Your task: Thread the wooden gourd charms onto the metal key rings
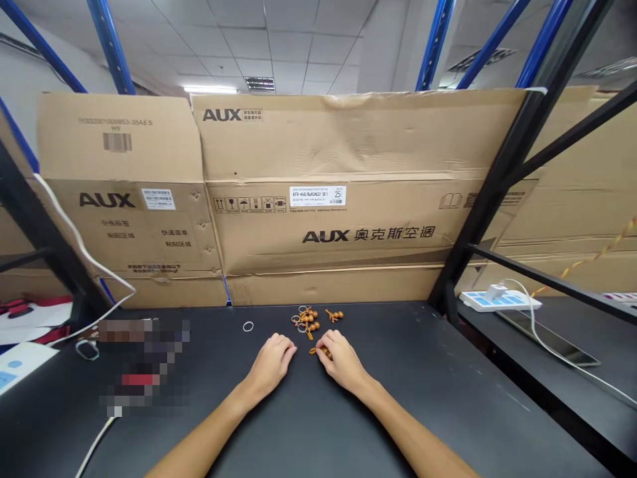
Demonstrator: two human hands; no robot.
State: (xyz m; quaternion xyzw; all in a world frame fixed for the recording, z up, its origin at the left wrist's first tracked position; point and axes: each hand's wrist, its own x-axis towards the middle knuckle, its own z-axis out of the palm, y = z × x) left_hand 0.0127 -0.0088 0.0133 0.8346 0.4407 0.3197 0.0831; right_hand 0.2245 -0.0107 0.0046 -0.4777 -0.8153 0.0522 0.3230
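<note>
- A person's left hand [271, 365] rested on a black work table [413, 411], fingers loosely curled in a narrow pose, holding nothing visible, its fingertips just beside the right hand
- The right hand [343, 364] lay narrowly closed over a small wooden gourd charm [320, 351], its end showing past the fingers toward the left hand
- A tangled cluster of wooden gourd key rings [304, 320] with metal loops lay on the table just ahead of the hands, between them and the boxes
- A separate gourd charm [334, 315] sat just to the right of that cluster, while a small pale ring [247, 326] lay apart to its left
- Large cardboard AUX air-conditioner boxes [318, 146] stood along the table's far edge, with blue steel rack uprights [110, 46] rising behind them
- A pixelated patch [142, 365] covered part of the table to the left, its contents impossible to make out
- On a lower shelf [537, 398] to the right lay a white power strip [497, 300], a white cable [557, 355] trailing from it
</note>
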